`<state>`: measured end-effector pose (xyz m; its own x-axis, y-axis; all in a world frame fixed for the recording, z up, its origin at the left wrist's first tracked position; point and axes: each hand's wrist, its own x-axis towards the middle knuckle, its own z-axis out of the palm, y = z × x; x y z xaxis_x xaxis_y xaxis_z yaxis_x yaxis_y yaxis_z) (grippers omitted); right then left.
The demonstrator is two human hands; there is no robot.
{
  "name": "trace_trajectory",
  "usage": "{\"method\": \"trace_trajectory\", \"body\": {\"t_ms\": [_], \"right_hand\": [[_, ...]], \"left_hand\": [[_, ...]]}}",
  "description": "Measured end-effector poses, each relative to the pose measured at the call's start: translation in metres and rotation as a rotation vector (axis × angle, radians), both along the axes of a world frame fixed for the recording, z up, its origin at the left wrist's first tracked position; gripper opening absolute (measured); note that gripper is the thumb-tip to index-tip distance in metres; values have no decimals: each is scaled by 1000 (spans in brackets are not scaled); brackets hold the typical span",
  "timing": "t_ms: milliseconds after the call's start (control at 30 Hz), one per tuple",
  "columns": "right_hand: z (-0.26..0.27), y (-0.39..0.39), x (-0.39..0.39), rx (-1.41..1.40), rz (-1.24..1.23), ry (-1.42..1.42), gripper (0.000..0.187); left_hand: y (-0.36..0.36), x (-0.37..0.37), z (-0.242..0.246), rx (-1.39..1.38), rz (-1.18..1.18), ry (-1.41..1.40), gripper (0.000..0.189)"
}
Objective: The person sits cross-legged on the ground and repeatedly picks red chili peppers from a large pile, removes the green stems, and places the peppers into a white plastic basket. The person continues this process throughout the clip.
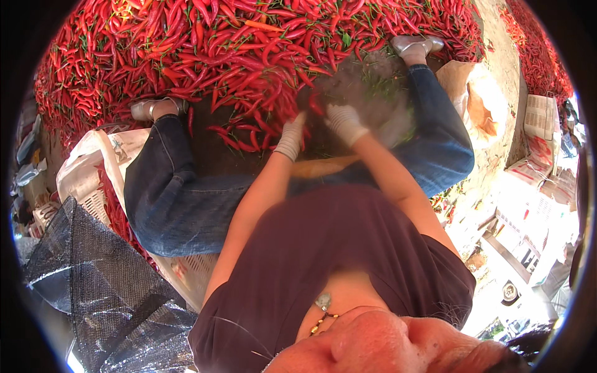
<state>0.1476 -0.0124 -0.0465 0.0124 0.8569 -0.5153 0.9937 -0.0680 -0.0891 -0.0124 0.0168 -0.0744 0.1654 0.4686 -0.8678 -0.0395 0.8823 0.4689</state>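
Observation:
A large heap of red chili peppers (233,60), many with green stems, spreads over the ground in front of me. My left hand (293,133), in a whitish knit glove, reaches into the heap's near edge. Its fingertips are hidden, so its grip is unclear. My right hand (345,122), gloved alike and blurred, hangs over bare ground (368,93) just right of the peppers. A single red chili pepper (316,103) shows beside its fingers; whether they hold it I cannot tell.
My jeans-clad legs (182,205) spread around the heap's near edge. At left stands a white plastic crate (193,275) with chili peppers in it, beside dark mesh netting (107,279). A pale sack (471,102) lies past my right knee. More crates (541,116) and another pepper heap (536,51) are farther right.

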Motion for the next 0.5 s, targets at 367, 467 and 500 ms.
{"method": "trace_trajectory", "body": {"t_ms": [367,467,500], "right_hand": [[-4,-25,14,291,-273,272,29],[-7,0,33,133,-273,206,32],[-2,11,39,22,-247,120,34]], "left_hand": [[2,13,-16,290,107,-39,41],[10,4,-7,246,264,-43,28],[12,3,-3,248,341,-78,25]]}}
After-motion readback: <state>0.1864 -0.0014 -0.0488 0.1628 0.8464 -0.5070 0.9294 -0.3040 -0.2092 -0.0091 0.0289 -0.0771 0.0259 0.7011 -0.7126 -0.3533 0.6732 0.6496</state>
